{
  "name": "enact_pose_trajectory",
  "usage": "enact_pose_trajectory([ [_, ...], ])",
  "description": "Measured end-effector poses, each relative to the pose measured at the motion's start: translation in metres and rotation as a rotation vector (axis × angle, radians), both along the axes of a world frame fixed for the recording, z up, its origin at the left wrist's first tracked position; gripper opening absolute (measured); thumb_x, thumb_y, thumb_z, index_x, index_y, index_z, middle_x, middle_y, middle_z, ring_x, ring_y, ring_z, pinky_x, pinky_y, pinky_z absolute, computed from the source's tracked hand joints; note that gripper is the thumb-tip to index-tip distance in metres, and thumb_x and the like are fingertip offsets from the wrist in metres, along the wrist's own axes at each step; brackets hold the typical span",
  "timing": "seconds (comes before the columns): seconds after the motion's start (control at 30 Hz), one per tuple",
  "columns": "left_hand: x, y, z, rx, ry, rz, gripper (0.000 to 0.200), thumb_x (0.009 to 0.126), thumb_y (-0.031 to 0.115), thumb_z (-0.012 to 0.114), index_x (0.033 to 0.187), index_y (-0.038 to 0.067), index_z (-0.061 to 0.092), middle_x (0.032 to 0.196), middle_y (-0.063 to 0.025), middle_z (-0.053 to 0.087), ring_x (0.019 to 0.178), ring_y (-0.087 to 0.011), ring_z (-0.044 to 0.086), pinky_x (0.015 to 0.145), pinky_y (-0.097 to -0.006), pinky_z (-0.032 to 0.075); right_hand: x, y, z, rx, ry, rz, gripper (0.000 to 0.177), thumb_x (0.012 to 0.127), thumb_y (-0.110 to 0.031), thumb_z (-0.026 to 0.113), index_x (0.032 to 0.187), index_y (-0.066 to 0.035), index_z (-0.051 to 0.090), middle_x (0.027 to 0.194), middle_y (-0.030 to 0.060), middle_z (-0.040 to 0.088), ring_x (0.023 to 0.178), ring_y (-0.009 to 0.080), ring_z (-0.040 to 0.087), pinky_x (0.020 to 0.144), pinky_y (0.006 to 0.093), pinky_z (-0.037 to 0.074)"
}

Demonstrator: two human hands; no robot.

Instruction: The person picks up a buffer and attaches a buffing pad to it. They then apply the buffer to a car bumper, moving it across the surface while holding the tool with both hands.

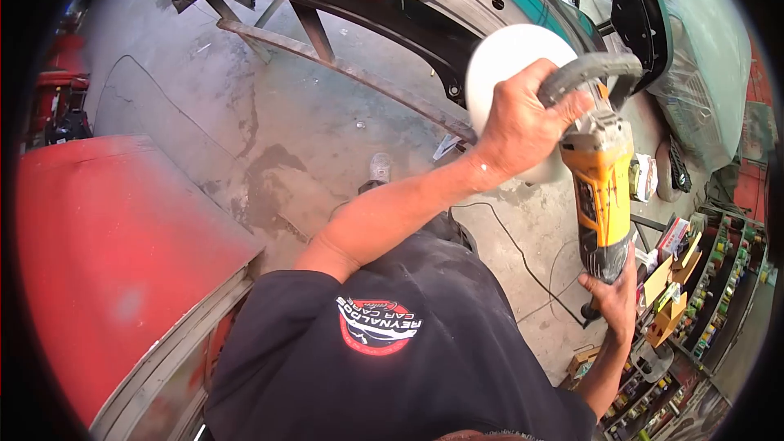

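A yellow and black power polisher (603, 192) with a round white pad (506, 61) is held up in front of my body, to the right. My left hand (527, 118) is closed round its dark loop handle (592, 73), with the pad right behind my fingers. Lower down, my right hand (608, 298) grips the black rear end of the tool. The pad's edge overlaps a glossy black car panel (392, 12) in this view. A dark cord (527, 257) runs from near the tool's rear across the floor.
The black panel rests on a metal stand (327, 57). A red car panel (122, 253) lies at the left. Shelves of small bottles (719, 286) and open cardboard boxes (670, 314) stand at the right. Plastic sheeting (694, 73) covers something at the upper right.
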State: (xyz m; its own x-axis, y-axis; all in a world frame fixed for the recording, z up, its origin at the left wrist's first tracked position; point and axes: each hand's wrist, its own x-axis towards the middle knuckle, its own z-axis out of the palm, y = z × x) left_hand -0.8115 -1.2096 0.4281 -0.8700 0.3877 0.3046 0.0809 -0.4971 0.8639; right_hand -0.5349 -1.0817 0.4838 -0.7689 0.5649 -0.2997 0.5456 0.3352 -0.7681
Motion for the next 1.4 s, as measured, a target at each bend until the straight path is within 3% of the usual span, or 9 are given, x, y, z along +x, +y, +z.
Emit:
enact_pose_trajectory([
  [0.03, 0.008, 0.007, -0.004, -0.081, 0.008, -0.033, 0.034, 0.091, 0.026, 0.082, 0.092, -0.003, 0.065, 0.071, -0.0069, 0.062, 0.071, -0.0084, 0.055, 0.062, -0.0313, 0.050, 0.014, 0.002, -0.005, 0.019, -0.034, -0.009, 0.090, 0.067, -0.010, 0.092, 0.143, -0.001, 0.043, 0.122, 0.0077, 0.061, 0.111, 0.0200, 0.058, 0.101, 0.0340, 0.045],
  [0.2, 0.031, 0.029, -0.012, -0.152, -0.020, -0.192, 0.032, 0.092, 0.025, 0.082, 0.093, -0.002, 0.064, 0.077, 0.0011, 0.059, 0.074, -0.0044, 0.049, 0.062, -0.0250, 0.046, 0.058, -0.001, -0.036, -0.006, -0.008, -0.139, 0.088, 0.070, -0.005, 0.089, 0.145, -0.002, 0.042, 0.123, 0.0067, 0.058, 0.111, 0.0197, 0.057, 0.101, 0.0331, 0.044],
  [0.43, 0.017, 0.015, -0.016, -0.100, -0.044, -0.206, 0.026, 0.091, 0.022, 0.083, 0.098, 0.002, 0.067, 0.079, 0.0068, 0.058, 0.073, -0.0018, 0.047, 0.061, -0.0220, 0.041, 0.038, -0.028, -0.023, 0.035, -0.001, -0.211, 0.093, 0.070, 0.003, 0.083, 0.151, -0.001, 0.037, 0.125, 0.0136, 0.064, 0.112, 0.0224, 0.062, 0.101, 0.0352, 0.047],
  [0.7, -0.013, -0.020, 0.034, -0.103, -0.042, -0.138, 0.028, 0.091, 0.021, 0.082, 0.103, 0.002, 0.065, 0.075, 0.0027, 0.063, 0.057, -0.0027, 0.051, 0.050, -0.0213, 0.041, 0.007, -0.040, 0.019, 0.092, -0.022, -0.143, 0.099, 0.070, 0.001, 0.084, 0.155, -0.002, 0.032, 0.131, 0.0213, 0.062, 0.121, 0.0302, 0.062, 0.105, 0.0407, 0.047],
  [0.77, -0.012, -0.026, 0.046, -0.093, -0.049, -0.096, 0.028, 0.092, 0.022, 0.083, 0.100, 0.001, 0.066, 0.074, 0.0051, 0.060, 0.066, -0.0021, 0.048, 0.056, -0.0204, 0.041, 0.007, -0.040, 0.025, 0.115, -0.007, -0.109, 0.099, 0.072, -0.001, 0.085, 0.155, -0.002, 0.031, 0.130, 0.0220, 0.063, 0.119, 0.0319, 0.064, 0.104, 0.0407, 0.048],
  [0.93, -0.029, -0.100, 0.092, -0.001, -0.037, -0.021, 0.025, 0.092, 0.020, 0.082, 0.103, 0.002, 0.067, 0.075, 0.0038, 0.062, 0.059, -0.0034, 0.052, 0.052, -0.0223, 0.042, -0.022, -0.087, 0.063, 0.143, 0.098, 0.037, 0.099, 0.076, -0.002, 0.083, 0.157, -0.002, 0.027, 0.122, 0.0248, 0.069, 0.113, 0.0365, 0.070, 0.097, 0.0409, 0.053],
  [1.0, -0.038, -0.140, 0.097, -0.037, 0.058, 0.106, 0.021, 0.099, 0.015, 0.072, 0.112, 0.002, 0.064, 0.065, 0.0043, 0.052, 0.045, -0.0063, 0.038, 0.049, -0.0269, 0.040, -0.042, -0.117, 0.066, 0.112, 0.139, 0.099, 0.099, 0.078, -0.002, 0.082, 0.158, -0.002, 0.023, 0.123, 0.0259, 0.069, 0.113, 0.0381, 0.070, 0.096, 0.0415, 0.054],
  [1.13, -0.101, -0.214, 0.095, 0.057, 0.135, 0.183, 0.015, 0.099, 0.016, 0.072, 0.106, 0.004, 0.066, 0.063, 0.0030, 0.053, 0.046, -0.0065, 0.041, 0.046, -0.0258, 0.040, -0.108, -0.160, 0.050, 0.115, 0.241, 0.219, 0.100, 0.078, -0.005, 0.083, 0.157, -0.001, 0.023, 0.132, 0.0299, 0.062, 0.120, 0.0428, 0.065, 0.098, 0.0463, 0.053],
  [1.4, -0.163, -0.262, 0.120, -0.066, 0.171, 0.337, 0.012, 0.103, 0.017, 0.066, 0.096, 0.008, 0.061, 0.056, 0.0060, 0.035, 0.044, -0.0064, 0.034, 0.051, -0.0270, 0.042, -0.187, -0.181, 0.052, 0.132, 0.244, 0.352, 0.102, 0.080, -0.010, 0.082, 0.158, 0.000, 0.017, 0.115, 0.0312, 0.067, 0.105, 0.0518, 0.065, 0.089, 0.0522, 0.052],
])
